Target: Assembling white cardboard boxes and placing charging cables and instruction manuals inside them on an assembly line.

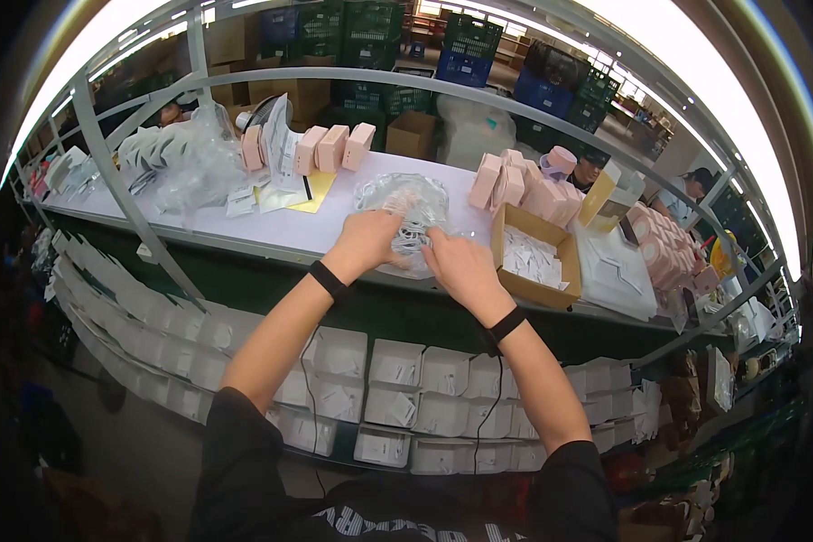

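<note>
A clear plastic bag (404,190) lies on the white worktable in front of me, with what look like coiled grey-white cables (412,233) inside. My left hand (367,240) is at the bag's left side, its fingers closed on the crinkled film. From the right, my right hand (460,264) pinches the film near the cables with bent fingers. Plastic and glare partly cover the fingertips of both hands. Each wrist wears a black band with a thin cord hanging down from it.
Right of the bag stands an open cardboard box (537,257) of small white packets, with pink boxes (524,185) behind it. More pink boxes (334,149) and a yellow sheet (314,193) are at the back left. White bins (393,361) line the table's front below.
</note>
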Tool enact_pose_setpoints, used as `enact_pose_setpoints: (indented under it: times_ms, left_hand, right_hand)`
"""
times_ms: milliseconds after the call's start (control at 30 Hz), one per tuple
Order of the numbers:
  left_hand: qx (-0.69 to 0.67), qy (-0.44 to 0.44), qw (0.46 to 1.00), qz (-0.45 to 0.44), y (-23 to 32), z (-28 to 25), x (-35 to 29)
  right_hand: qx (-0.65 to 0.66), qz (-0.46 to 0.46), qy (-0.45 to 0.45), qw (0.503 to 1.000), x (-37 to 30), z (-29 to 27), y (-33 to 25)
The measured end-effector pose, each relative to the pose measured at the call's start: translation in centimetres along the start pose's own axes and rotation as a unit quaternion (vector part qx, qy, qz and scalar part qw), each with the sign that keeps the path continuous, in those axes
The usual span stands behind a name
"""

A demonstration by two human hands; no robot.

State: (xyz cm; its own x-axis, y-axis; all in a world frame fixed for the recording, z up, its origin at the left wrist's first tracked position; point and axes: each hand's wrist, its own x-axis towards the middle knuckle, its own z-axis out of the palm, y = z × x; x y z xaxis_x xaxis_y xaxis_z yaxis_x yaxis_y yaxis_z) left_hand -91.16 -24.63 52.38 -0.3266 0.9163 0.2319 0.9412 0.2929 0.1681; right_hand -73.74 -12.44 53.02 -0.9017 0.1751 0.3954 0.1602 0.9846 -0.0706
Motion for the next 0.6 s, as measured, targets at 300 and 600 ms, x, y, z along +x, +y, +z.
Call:
enact_pose_setpoints:
  times_ms: [300,600]
  left_hand:
    - [-0.007,-0.006,0.999,-0.031,-5.2,2.0,1.0]
    - [-0.092,0.030,0.993,-0.073,-7.0,1.9,0.3]
  right_hand:
    - [-0.134,0.062,0.046,0.988,0.1,5.1,4.5]
    - [-0.113,0.065,0.033,0.991,0.0,4.8,3.9]
